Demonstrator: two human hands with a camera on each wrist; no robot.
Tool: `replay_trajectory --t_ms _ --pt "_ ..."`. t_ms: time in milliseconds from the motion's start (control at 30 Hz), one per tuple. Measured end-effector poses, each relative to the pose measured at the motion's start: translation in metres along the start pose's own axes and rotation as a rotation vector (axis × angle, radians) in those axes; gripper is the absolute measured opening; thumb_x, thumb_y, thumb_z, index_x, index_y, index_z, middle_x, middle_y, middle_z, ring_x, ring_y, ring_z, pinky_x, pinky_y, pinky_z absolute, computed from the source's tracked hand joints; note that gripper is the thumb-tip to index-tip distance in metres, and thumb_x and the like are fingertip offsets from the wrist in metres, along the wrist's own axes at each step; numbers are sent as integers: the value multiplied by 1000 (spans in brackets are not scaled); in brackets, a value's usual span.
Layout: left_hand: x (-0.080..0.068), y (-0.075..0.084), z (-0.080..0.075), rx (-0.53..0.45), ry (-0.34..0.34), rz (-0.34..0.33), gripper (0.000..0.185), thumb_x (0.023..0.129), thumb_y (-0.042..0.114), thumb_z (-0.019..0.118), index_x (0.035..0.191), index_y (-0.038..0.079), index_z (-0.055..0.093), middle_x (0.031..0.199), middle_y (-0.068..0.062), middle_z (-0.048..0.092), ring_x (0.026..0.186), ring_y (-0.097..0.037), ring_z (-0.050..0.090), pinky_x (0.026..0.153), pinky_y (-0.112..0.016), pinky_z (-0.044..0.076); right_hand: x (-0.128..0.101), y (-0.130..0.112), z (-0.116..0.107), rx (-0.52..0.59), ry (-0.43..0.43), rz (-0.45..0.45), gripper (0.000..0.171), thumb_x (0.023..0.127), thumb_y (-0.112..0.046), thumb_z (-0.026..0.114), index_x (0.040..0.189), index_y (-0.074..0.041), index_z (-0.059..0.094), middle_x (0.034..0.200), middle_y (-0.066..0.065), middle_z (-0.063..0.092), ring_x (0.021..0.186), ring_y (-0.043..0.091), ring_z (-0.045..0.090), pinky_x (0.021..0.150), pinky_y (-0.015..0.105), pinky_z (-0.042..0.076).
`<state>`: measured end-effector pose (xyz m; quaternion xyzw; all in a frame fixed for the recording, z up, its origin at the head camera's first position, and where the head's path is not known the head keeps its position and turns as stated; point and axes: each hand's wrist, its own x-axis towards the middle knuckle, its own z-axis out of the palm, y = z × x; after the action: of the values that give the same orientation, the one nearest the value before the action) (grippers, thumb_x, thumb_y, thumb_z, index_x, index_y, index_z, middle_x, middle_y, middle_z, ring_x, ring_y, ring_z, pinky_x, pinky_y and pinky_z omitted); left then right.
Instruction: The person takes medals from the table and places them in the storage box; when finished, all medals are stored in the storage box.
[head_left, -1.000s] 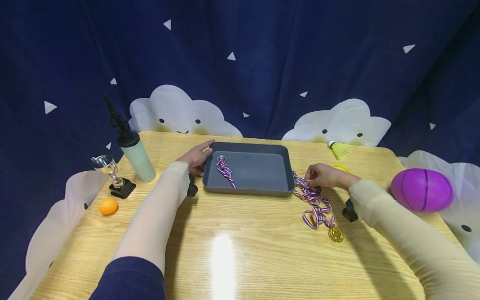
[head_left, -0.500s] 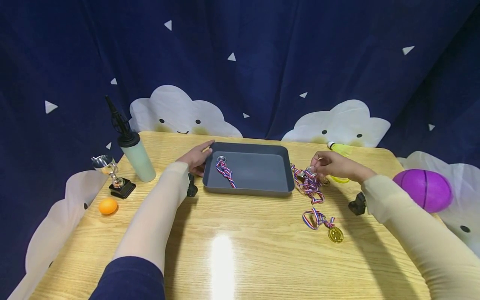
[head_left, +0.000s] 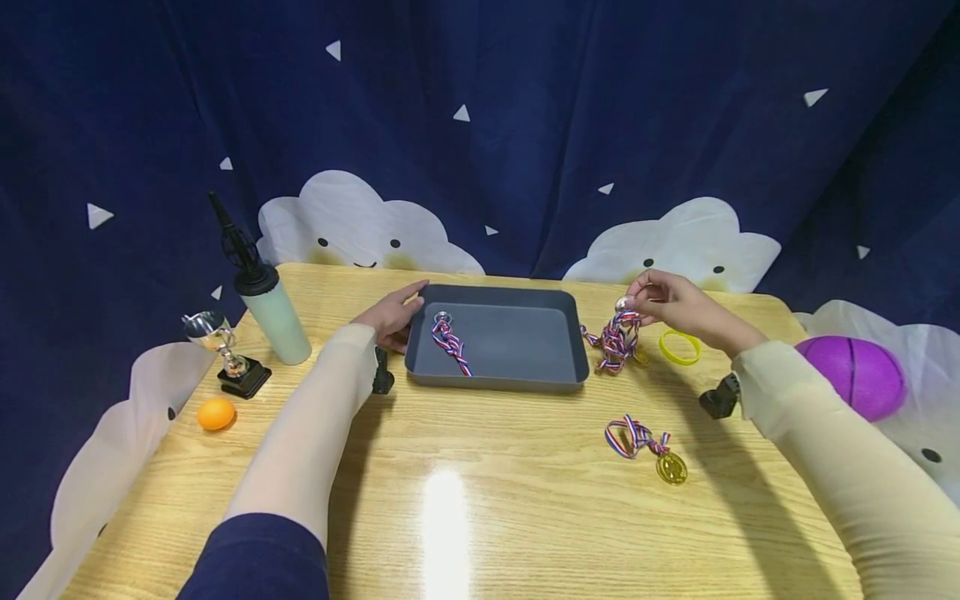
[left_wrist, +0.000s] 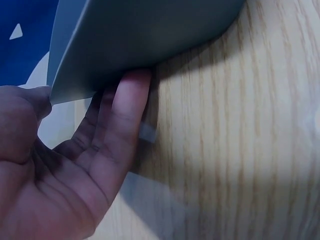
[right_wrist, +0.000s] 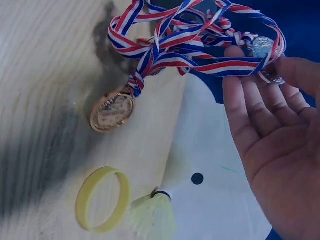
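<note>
My left hand (head_left: 392, 318) rests against the left end of a dark grey tray (head_left: 498, 383). In the left wrist view its thumb touches the rim and the fingers (left_wrist: 132, 95) lie along the outer wall near the tabletop. Inside the tray lies a silver medal (head_left: 443, 317) with a striped ribbon. Right of the tray, my right hand (head_left: 671, 304) pinches a silver medal (right_wrist: 263, 46) above the table. Tangled red, white and blue ribbons (head_left: 618, 343) hang from it, with a bronze-coloured medal (right_wrist: 113, 111) among them. A gold medal (head_left: 671, 468) with its ribbon lies nearer on the table.
A yellow wristband (head_left: 680, 347) and a yellow shuttlecock (right_wrist: 154, 215) lie beside the right hand. Further right is a purple ball (head_left: 855, 377). On the left stand a pump (head_left: 276, 321) and a trophy cup (head_left: 238, 367), with an orange ball (head_left: 216, 412) in front.
My right hand has risen and moved back and right, lifting the silver medal with its tangled ribbons. The gold medal has come apart from that bundle and stays put. The left hand is still.
</note>
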<state>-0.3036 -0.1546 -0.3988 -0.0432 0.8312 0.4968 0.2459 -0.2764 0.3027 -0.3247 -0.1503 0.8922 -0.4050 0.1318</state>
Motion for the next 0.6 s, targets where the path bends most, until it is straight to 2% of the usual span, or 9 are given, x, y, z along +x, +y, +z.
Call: replay_trajectory --t_ms 167,400,600 --pt "0 -1 0 5 1 -2 54 116 37 27 167 47 11 116 -20 61 83 -21 65 62 -32 60 2 -8 -3 15 45 5 30 109 -23 59 126 1 51 98 -7 66 90 3 66 83 20 60" --pt "-4 1 0 -11 -4 4 55 116 37 27 168 45 11 111 -18 60 82 -20 65 62 -32 60 2 -17 -5 83 73 -49 28 108 -16 60 124 4 49 95 -6 66 88 5 70 83 19 62" --pt "-6 2 1 -19 -2 4 55 116 37 27 167 46 11 110 -17 60 80 -19 64 63 -31 60 2 -24 -7 130 119 -59 22 107 -13 61 121 1 51 93 -4 69 84 8 75 82 21 63"
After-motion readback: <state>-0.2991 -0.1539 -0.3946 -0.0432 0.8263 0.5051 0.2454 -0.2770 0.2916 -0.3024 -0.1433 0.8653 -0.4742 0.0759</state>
